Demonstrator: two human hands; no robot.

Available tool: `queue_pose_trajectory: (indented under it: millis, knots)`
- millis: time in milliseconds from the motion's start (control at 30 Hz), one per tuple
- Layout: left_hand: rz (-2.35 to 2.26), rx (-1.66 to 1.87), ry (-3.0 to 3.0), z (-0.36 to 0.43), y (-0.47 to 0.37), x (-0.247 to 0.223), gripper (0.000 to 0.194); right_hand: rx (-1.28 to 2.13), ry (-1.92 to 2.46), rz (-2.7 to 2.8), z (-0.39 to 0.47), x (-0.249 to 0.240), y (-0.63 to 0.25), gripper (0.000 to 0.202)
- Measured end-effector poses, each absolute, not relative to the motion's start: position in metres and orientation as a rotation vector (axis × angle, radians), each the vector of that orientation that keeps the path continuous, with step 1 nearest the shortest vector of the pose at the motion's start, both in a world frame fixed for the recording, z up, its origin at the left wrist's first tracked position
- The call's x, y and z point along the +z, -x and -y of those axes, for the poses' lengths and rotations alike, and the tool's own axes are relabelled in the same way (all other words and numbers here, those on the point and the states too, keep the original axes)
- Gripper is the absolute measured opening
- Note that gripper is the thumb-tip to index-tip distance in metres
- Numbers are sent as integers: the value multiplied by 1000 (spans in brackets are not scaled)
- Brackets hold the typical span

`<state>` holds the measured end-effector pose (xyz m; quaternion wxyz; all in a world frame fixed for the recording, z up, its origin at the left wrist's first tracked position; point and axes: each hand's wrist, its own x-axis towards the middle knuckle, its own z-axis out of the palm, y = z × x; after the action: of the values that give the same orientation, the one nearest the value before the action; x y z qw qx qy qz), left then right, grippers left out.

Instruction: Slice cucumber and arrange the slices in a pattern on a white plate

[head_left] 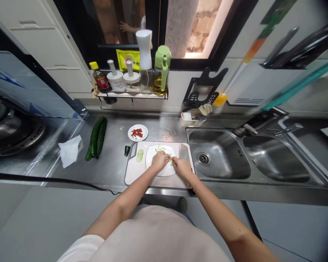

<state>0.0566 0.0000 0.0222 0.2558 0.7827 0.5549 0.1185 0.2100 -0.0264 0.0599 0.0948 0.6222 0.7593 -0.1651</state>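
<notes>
Both my hands meet over the right part of a white square plate [153, 168], which rests on a cutting board [133, 174]. My left hand [160, 160] and my right hand [182, 167] pinch at small pale green cucumber slices [171, 160] between them. More cucumber slices [160, 148] lie along the plate's far edge. On the board's left, a row of overlapping slices [140, 155] lies flat. A cleaver [185, 156] lies along the board's right side, its handle partly behind my right wrist. A dark green cucumber end [127, 150] sits just left of the board.
Two whole cucumbers [97, 138] and a crumpled white paper towel [70, 150] lie to the left. Behind the board stands a small plate [130, 134] of red bits. A double sink [221, 154] borders the board on the right. Bottles fill a wall rack [133, 95].
</notes>
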Motion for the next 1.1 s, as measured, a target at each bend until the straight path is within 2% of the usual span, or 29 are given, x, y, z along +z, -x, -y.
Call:
queue_pose_trajectory:
  millis: [200, 567, 867, 1100]
  knots:
    - [-1493, 342, -2166, -1, -55, 20, 22, -536, -1897, -2259, 27, 58, -211, 24]
    - [-1428, 431, -2358, 11, -54, 22, 25, -623, -2377, -2016, 11, 54, -222, 24]
    - [-1377, 309, -2453, 14, -54, 19, 29, -716, -2346, -2016, 9, 51, -226, 23]
    - [-1394, 349, -2429, 19, -53, 12, 34, -727, -2315, -2017, 10, 52, -227, 21]
